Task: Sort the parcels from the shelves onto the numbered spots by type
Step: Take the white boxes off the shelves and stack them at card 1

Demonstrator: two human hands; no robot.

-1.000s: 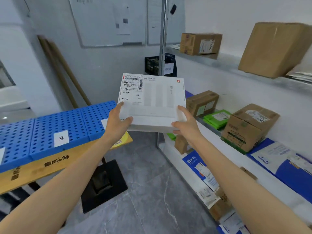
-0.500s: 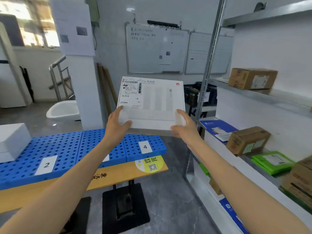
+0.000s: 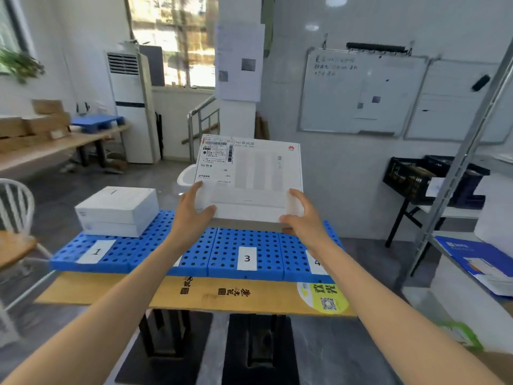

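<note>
Table point(image 3: 111, 291): wooden top on black pedestal feet, running across the lower middle of the view. Blue perforated mats point(image 3: 194, 254) lie side by side along its far part, leaving the near strip of wood bare. Metal shelf rack point(image 3: 458, 162) stands at the right edge; a blue envelope parcel point(image 3: 472, 254) lies flat on one of its shelves. Flat white parcel point(image 3: 258, 176): held in the air above the far edge of the mats, roughly over the middle of the row, touching neither mat nor table. It is tilted with its broad face toward the camera; shipping label at the upper left of that face, small red logo at the upper right. White boxes point(image 3: 116, 211): stacked, resting on the left end of the mats just behind label "1" point(image 3: 95, 251). Left hand point(image 3: 191, 215): grip clamped on the flat white parcel's lower left corner, thumb on the face, fingers behind. Right hand point(image 3: 302, 218): grip clamped on the lower right corner, thumb along the near edge, fingers underneath. Both forearms reach forward across the table. Label "3" point(image 3: 247, 258) sits on the mat below the held parcel; label "4" point(image 3: 316, 262) is partly hidden by the right forearm.
</note>
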